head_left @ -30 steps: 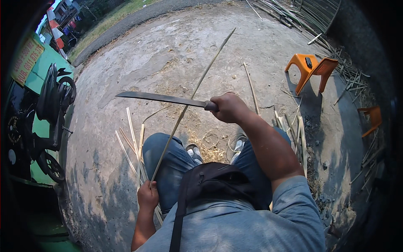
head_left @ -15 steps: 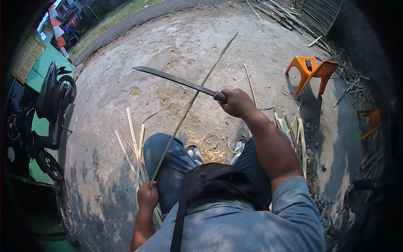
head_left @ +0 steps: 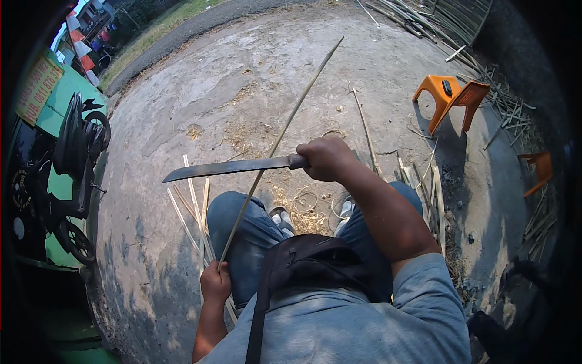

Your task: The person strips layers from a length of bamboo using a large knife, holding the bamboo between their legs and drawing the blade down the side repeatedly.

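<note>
My right hand is closed round the handle of a machete, a long dark blade pointing left. The blade crosses a long, thin bamboo strip; whether its edge touches the strip I cannot tell. My left hand grips the strip's lower end beside my left thigh. From there the strip slants up and away to the right, over my left knee. Pale split strips lie beside my left leg, and more strips lie beside my right leg.
An orange plastic chair with a small black object on its seat stands at the right. Bamboo poles and scraps lie behind it. A motorbike is parked at the left. Shavings litter the concrete between my feet. A black bag rests on my lap.
My right hand has drawn the machete down along the strip toward me and a little left, and the blade now lies flatter. My left hand stays nearly in place, still gripping the strip.
</note>
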The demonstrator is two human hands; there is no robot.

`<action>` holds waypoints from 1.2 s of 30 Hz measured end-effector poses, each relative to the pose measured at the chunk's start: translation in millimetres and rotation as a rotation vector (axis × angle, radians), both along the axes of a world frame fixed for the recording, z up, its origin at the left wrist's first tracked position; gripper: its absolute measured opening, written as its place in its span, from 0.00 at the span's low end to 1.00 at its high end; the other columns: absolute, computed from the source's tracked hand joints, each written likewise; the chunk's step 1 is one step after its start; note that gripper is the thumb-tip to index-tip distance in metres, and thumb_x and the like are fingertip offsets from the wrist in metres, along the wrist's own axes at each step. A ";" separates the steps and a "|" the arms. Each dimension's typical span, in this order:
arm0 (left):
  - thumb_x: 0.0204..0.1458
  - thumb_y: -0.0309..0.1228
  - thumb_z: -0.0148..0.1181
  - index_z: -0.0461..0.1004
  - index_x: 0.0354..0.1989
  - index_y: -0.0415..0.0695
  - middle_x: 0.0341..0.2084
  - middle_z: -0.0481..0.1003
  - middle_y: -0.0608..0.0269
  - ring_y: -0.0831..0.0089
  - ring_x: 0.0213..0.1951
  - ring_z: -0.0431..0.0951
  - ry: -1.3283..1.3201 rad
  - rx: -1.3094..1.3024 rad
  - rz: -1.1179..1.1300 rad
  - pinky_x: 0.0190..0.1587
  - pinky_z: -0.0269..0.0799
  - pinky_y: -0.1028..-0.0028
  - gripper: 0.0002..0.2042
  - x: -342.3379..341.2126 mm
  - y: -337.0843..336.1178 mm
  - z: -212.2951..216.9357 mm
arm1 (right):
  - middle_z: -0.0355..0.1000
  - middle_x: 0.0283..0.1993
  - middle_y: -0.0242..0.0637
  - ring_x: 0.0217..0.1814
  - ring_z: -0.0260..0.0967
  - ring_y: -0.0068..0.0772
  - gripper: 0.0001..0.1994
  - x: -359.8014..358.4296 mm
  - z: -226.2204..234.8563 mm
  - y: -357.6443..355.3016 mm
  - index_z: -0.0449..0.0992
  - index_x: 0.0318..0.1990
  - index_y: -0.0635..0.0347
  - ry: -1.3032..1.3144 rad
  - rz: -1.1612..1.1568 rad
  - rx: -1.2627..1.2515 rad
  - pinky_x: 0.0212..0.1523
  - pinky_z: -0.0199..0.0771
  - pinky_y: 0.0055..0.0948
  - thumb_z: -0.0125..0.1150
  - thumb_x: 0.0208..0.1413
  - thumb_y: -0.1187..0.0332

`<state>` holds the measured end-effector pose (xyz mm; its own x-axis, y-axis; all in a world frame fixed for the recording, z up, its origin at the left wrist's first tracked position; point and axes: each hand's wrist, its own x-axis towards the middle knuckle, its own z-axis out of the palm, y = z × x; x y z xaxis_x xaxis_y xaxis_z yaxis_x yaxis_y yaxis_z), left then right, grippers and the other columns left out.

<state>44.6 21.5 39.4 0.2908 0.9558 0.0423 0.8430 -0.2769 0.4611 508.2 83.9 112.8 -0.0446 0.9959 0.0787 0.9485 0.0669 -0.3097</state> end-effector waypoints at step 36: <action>0.70 0.56 0.49 0.70 0.28 0.39 0.23 0.74 0.40 0.32 0.31 0.76 0.019 -0.021 -0.008 0.31 0.68 0.46 0.30 2.6 0.9 9.2 | 0.81 0.35 0.43 0.41 0.81 0.52 0.07 -1.0 -6.5 -4.0 0.83 0.39 0.49 0.085 -0.049 0.026 0.42 0.81 0.51 0.65 0.55 0.62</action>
<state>47.2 22.4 48.6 0.2988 0.9542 0.0160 0.8498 -0.2737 0.4506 507.2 79.9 106.3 0.0117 0.9943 0.1061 0.9210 0.0306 -0.3883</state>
